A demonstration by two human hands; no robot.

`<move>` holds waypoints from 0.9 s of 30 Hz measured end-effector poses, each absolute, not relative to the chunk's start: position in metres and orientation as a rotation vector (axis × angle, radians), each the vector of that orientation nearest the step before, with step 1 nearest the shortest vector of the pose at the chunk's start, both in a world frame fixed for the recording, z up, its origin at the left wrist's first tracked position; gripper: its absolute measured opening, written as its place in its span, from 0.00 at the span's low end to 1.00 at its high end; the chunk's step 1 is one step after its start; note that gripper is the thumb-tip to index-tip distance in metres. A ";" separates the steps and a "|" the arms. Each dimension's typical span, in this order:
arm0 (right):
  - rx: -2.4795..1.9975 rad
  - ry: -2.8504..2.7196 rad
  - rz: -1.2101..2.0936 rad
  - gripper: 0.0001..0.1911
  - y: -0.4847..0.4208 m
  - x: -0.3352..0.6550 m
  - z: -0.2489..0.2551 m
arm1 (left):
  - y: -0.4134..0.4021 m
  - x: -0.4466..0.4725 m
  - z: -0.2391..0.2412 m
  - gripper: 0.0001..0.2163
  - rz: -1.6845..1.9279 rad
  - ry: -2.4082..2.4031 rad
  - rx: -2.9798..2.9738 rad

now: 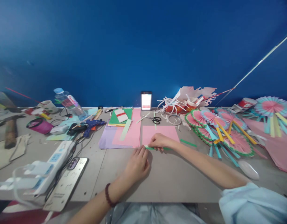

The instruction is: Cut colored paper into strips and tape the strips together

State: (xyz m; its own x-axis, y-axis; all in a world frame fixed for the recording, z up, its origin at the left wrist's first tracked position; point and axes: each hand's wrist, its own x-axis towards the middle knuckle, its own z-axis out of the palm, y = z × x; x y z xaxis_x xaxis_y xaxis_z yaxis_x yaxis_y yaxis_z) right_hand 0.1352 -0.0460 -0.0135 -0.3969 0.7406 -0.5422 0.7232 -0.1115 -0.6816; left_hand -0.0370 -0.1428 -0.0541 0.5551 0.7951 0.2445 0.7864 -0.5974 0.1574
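A pink paper sheet lies on the table before me, with a green paper strip along its near edge. My right hand is curled over that edge, its fingers pinching the strip. At the strip's left end, my left hand has its fingers bent and pressed together on the paper; the exact fingertip contact is partly hidden. Just beyond the pink sheet lie black-handled scissors. A loose darker green strip rests to the right of the sheet.
Stacked coloured paper lies left of centre. Folded paper fans crowd the right, near a white mouse. Leftward are a phone, a power strip, a blue glue gun and a bottle. A blue wall stands behind.
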 end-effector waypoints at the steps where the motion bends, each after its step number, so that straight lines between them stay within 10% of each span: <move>1: -1.733 -2.082 1.558 0.10 -0.045 0.137 -0.014 | -0.143 -0.037 -0.054 0.16 0.454 1.396 2.744; 27: -1.732 -2.078 1.444 0.11 -0.049 0.162 -0.031 | -0.138 -0.034 -0.062 0.19 0.469 1.462 2.709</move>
State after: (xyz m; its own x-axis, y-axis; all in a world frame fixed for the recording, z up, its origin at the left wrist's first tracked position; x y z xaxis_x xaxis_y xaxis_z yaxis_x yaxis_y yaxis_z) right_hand 0.1618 -0.0491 -0.0311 -0.3603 0.7998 -0.4802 0.7289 -0.0799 -0.6799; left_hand -0.0336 -0.1375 -0.0617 0.5139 0.8208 0.2493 0.8125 -0.5590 0.1655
